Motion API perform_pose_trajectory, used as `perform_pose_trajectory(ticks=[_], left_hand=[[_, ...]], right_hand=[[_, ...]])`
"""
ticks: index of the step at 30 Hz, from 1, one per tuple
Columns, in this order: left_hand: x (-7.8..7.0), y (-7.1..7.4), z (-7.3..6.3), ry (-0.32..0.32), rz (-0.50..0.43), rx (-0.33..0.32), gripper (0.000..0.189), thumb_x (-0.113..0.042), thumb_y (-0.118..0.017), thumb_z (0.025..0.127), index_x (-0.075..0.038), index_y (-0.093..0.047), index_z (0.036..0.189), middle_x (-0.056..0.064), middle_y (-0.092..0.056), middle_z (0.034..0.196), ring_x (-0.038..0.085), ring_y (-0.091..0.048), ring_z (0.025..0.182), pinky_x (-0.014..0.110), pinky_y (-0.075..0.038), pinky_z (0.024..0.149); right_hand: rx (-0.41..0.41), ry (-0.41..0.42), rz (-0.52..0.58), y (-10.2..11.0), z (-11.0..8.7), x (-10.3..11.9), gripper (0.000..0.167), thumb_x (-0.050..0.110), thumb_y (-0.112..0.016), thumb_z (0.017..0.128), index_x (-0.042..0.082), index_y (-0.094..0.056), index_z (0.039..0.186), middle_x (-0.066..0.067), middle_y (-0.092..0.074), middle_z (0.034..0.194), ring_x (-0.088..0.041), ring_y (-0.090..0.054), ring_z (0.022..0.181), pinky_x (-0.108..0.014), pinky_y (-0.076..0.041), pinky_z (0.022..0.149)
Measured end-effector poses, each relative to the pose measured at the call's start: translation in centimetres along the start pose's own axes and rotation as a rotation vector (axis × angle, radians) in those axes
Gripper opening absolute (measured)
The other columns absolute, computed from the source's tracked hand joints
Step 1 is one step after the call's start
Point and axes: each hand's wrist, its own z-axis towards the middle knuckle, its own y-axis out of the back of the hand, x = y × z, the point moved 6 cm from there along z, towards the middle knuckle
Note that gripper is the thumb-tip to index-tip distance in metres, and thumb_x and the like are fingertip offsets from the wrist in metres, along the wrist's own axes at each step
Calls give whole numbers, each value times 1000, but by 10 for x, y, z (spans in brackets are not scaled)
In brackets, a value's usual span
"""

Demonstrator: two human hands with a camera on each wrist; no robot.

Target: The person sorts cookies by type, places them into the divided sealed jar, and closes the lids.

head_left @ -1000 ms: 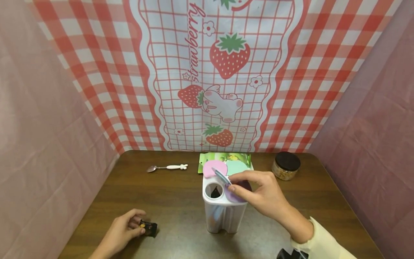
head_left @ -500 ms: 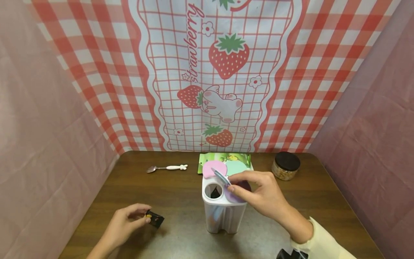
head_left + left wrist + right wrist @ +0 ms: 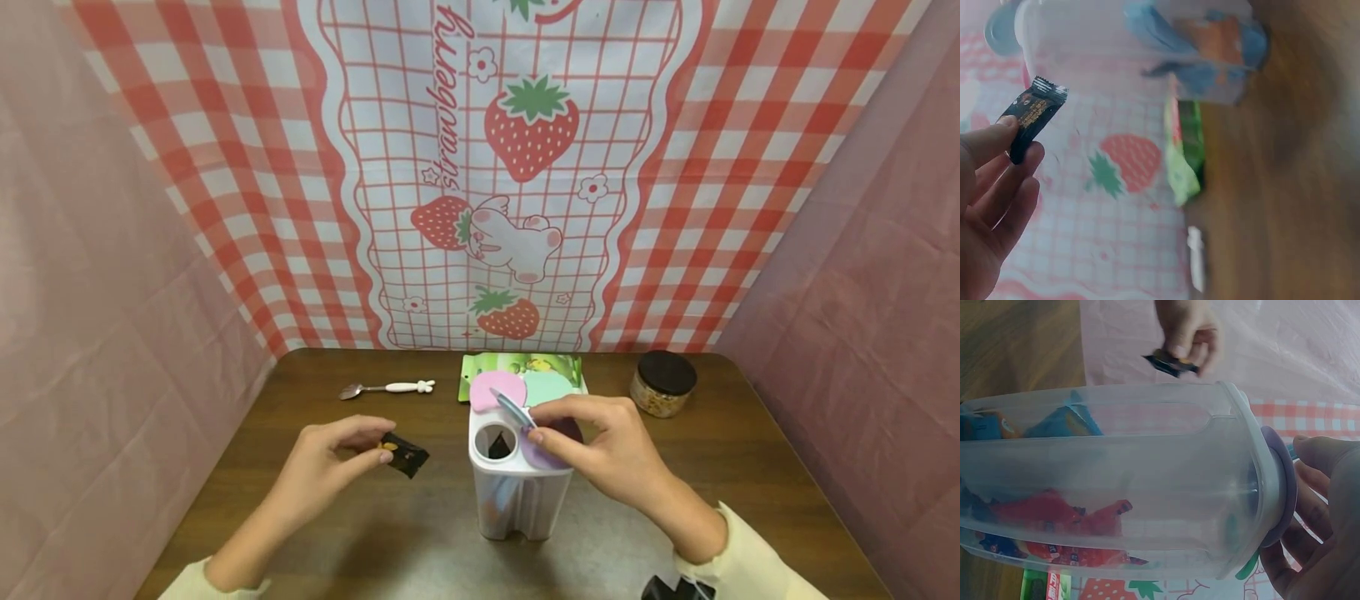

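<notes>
My left hand pinches a small black wrapped candy between thumb and fingers, above the table and left of a clear plastic storage container. The container has a white top with round openings and coloured flip lids. My right hand pinches the tilted-up blue lid, leaving the front-left opening uncovered. Something black shows inside that opening. The purple lid, pink lid and mint lid lie flat. Through the walls, the right wrist view shows red packets and a blue packet.
A green bag lies behind the container. A spoon with a white rabbit-shaped handle lies at the back left. At the back right stands a jar with a black lid. Black objects sit at the front edge, partly cut off.
My left hand has lifted the black candy from the table and carried it rightward and away from me, closer to the container. My right hand keeps the blue lid up, unmoved.
</notes>
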Motion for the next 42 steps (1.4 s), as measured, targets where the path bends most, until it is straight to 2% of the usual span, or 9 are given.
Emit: perform_pose_trajectory(ticks=[3, 7, 13, 18, 22, 27, 32, 37, 42], left_hand=[[-20, -4, 15, -83, -41, 3, 33, 0, -83, 81, -12, -76, 112, 3, -80, 98, 9, -75, 84, 25, -61, 69], [-44, -9, 33, -146, -99, -2, 33, 2, -83, 81, -8, -76, 112, 7, -79, 100, 11, -75, 84, 26, -61, 68], [-67, -21, 51, -172, -167, -21, 33, 2, -82, 82, -6, -75, 113, 9, -79, 101, 13, -76, 85, 28, -62, 68], [-74, -32, 59, -140, -190, -20, 28, -1, -84, 82, -4, -74, 108, 8, -79, 99, 14, -76, 83, 29, -62, 70], [-76, -38, 62, -140, -164, -2, 26, -3, -84, 82, -8, -77, 107, 4, -79, 99, 11, -75, 81, 28, -62, 68], [-82, -44, 64, -227, -123, 11, 26, -3, -84, 83, -8, -79, 108, 0, -78, 96, 7, -69, 76, 24, -59, 62], [-87, -54, 63, -315, -79, 69, 29, -2, -82, 84, -9, -79, 112, -1, -76, 94, 3, -63, 71, 18, -55, 61], [-92, -61, 62, -370, -21, 88, 29, -1, -82, 84, -9, -78, 112, -1, -76, 98, 4, -64, 76, 13, -54, 66], [-97, -64, 62, -399, -17, 100, 26, 2, -81, 84, -5, -79, 109, 2, -76, 103, 8, -66, 80, 15, -54, 67]], right_hand=[[0, -5, -1, 0, 0, 0, 23, 11, -86, 83, 21, -80, 103, 9, -78, 97, -8, -74, 87, -21, -57, 75], [3, -14, -2, 0, 1, 1, 23, 12, -86, 83, 21, -80, 102, 9, -78, 98, -7, -73, 87, -21, -57, 75], [1, -14, -9, 0, 2, 2, 23, 12, -87, 83, 21, -80, 102, 9, -78, 98, -7, -73, 86, -21, -57, 75], [2, -10, -11, 0, 2, 2, 23, 12, -87, 83, 21, -80, 103, 9, -78, 98, -7, -73, 86, -21, -56, 74], [8, -11, -5, -1, 2, 1, 23, 12, -86, 84, 21, -80, 104, 10, -78, 99, -8, -73, 87, -21, -57, 75], [11, -9, -3, -1, 3, 2, 23, 12, -86, 84, 21, -80, 104, 9, -78, 99, -8, -73, 88, -22, -57, 75], [7, -6, -8, 0, 3, 2, 24, 11, -86, 83, 21, -80, 104, 9, -78, 99, -8, -73, 87, -22, -57, 75], [13, -13, 2, -1, 2, 1, 23, 12, -85, 84, 22, -80, 104, 9, -78, 99, -8, -73, 87, -21, -57, 75], [6, 14, 2, -1, 2, 1, 23, 10, -84, 85, 21, -80, 104, 8, -78, 98, -9, -74, 86, -21, -56, 75]])
